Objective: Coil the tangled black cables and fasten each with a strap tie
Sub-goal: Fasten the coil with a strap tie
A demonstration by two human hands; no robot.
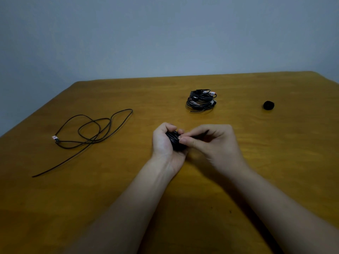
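- Head view: left hand (165, 143) curled round a small coiled cable (175, 143) at mid-table. Right hand (211, 142) touches it from the right, fingertips pinching a thin black strap (200, 134) at the coil.
- Loose cable (95, 129) sprawls to the left; heaped bundle (201, 99) far centre; black roll (268, 105) far right.
- Table (128, 189): yellow-brown wood, grained. Plain grey-blue wall (146, 33) behind.
- Cables thin, black, pale plug ends.

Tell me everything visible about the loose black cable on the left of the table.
The loose cable is thin, black and looks rubber-coated. It lies flat on the wooden table, uncoiled, in a few overlapping loops. A small pale connector ends it at the left; the other end runs as a straight tail toward the near edge. Only the table touches it.
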